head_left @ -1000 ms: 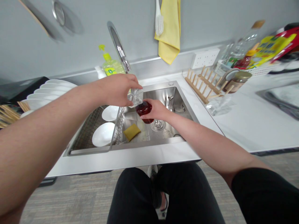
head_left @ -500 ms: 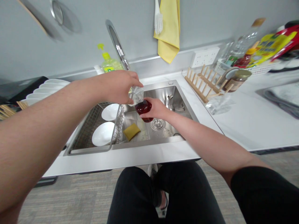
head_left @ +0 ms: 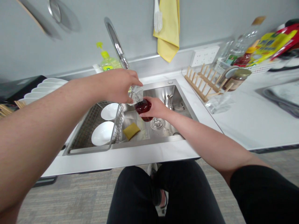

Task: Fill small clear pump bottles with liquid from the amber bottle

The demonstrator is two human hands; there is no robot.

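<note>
While our left hand (head_left: pixel 125 85) grips a clear piece (head_left: pixel 136 95), our right hand (head_left: pixel 157 108) clasps a red container (head_left: pixel 143 106) close beside it, both over the sink (head_left: pixel 149 142), yellow sponge (head_left: pixel 131 131) below, white bowls (head_left: pixel 102 133) in the wire rack (head_left: pixel 85 132).

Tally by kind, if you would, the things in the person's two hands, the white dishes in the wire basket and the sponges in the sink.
Clear item, in the left hand: 1
Dark red container, in the right hand: 1
White dishes, in the wire basket: 2
Sponge, in the sink: 1
Total: 5
</note>
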